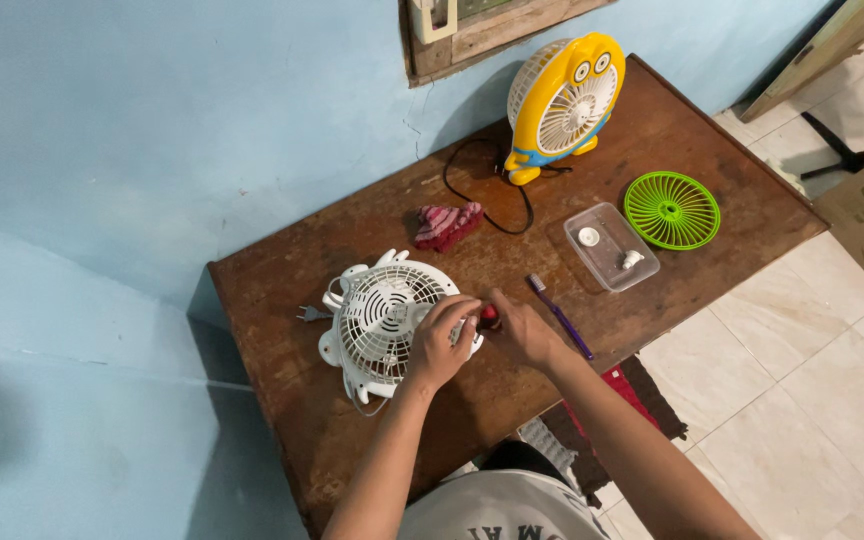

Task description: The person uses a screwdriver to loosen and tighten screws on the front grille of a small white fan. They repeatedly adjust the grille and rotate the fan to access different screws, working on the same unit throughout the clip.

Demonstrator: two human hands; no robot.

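No packages, labels, signs or screens anywhere on the wooden table (pixel 652 130) or wall.

On the table (pixel 652 140), the lying fan (pixel 384 318) sits near the left end, with the left hand (pixel 439 340) on its grille and the right hand (pixel 520 330) just at its 3 o'clock. The toothbrush (pixel 559 314) lies at 3 o'clock of the hands, the cloth (pixel 445 224) at 12, the tray (pixel 611 246) at 2. The loose grille (pixel 672 210) lies right of the tray; the standing fan (pixel 562 100) stands behind it.
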